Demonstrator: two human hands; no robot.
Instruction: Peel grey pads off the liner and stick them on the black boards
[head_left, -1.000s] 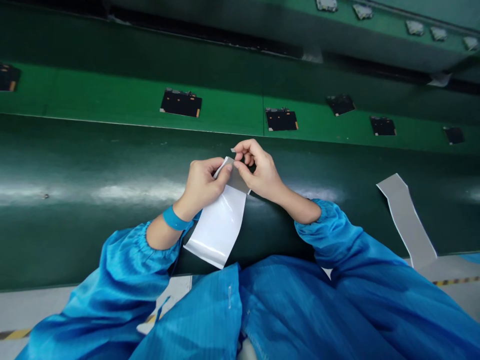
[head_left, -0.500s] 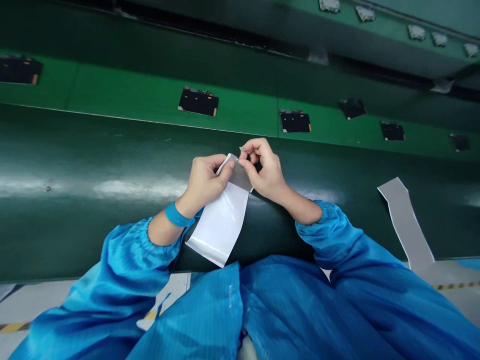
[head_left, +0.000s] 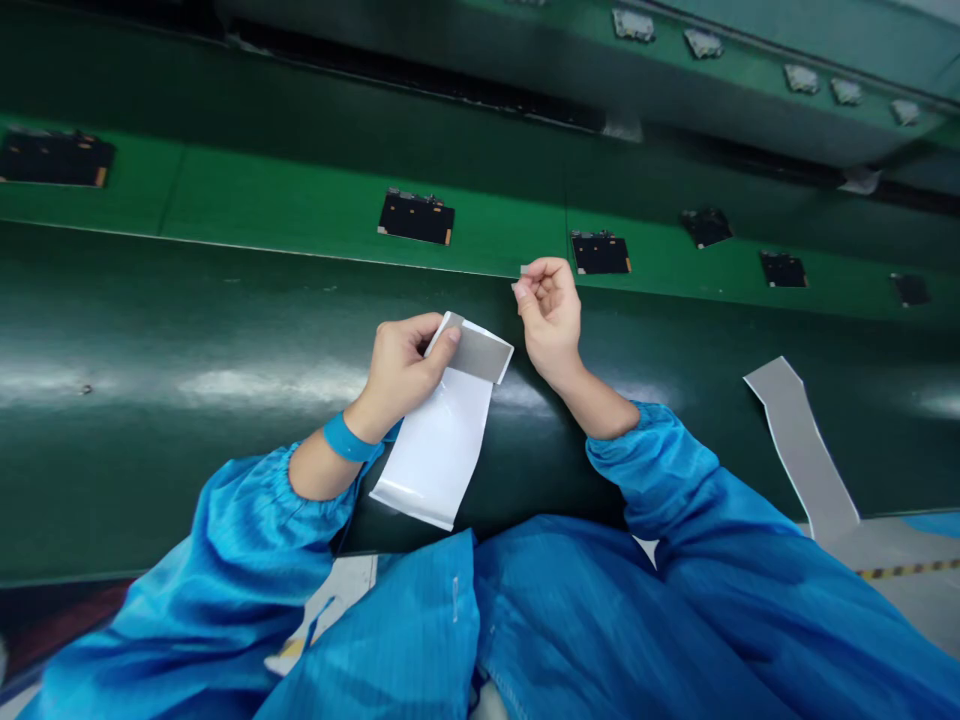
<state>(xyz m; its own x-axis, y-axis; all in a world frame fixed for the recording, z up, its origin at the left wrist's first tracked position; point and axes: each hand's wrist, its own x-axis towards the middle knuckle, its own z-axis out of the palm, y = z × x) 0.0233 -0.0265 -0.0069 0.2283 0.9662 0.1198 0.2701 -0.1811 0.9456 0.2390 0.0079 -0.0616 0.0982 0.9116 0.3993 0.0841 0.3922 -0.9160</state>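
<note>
My left hand [head_left: 411, 362] pinches the upper left corner of a white backing sheet [head_left: 442, 445], thumb on top. Across the sheet's top end lies a grey adhesive strip [head_left: 481, 355]; the lower part is bare, glossy white and hangs toward my lap. Raised to the right of the sheet and apart from it, my right hand [head_left: 551, 318] has small grey sticker pieces [head_left: 526, 270] at its fingertips, one on the index finger and a bit of grey by the thumb. The closest circuit board to that hand is a black one [head_left: 601, 254] just beyond it.
Several black circuit boards lie along the bright green belt [head_left: 285, 205], including one at centre [head_left: 417, 217] and one at far left [head_left: 56, 158]. A second grey strip sheet [head_left: 799, 430] hangs over the bench's front edge at right. Small silvery parts [head_left: 703, 43] sit on the far upper ledge.
My right hand has moved up and right, away from the sheet, with the small grey piece at its fingertips. My left hand still grips the sheet in about the same place.
</note>
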